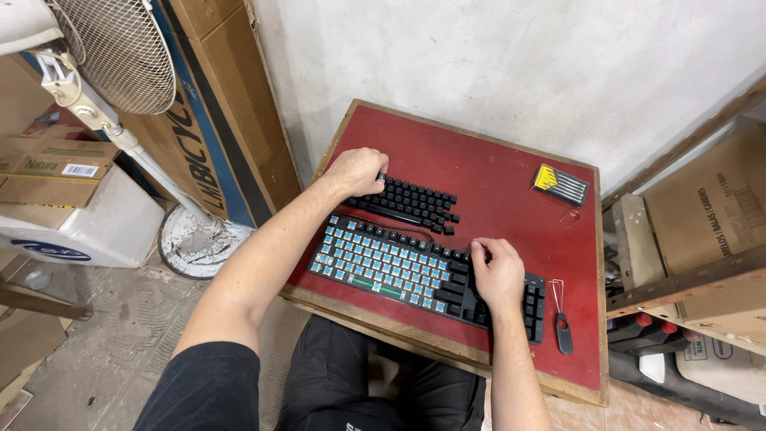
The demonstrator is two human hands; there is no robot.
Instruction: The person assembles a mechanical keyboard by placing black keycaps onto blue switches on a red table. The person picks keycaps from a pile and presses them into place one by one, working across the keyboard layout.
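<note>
Keycap work on a stripped keyboard (415, 275), centre of the frame on a red surface (495, 172). Most of the left part bare, blue switches showing; black caps seated along the top row and right end. Pile of loose black keycaps (415, 203) just above the keyboard, touching or nearly touching its top edge.

Left hand (355, 172), upper centre-left, curled over the left end of the pile, fingers bent as if pinching a cap; actual grip hidden, cannot tell what is held. Right hand (499, 275), lower centre-right, loosely closed, fingertips pressing on the capped area of the keyboard; nothing clearly gripped.

Step judged: caps going on or coming off, direction unclear from one view, roughly midway. Next move calls for a fine pinch on a single cap and straight vertical alignment over its switch stem.

Wire keycap puller (561, 315) lies right of the keyboard, untouched. Small yellow-and-black tool case (560, 184) at upper right of the surface. Fan (120, 48) and cardboard boxes (231, 88) at upper left.
</note>
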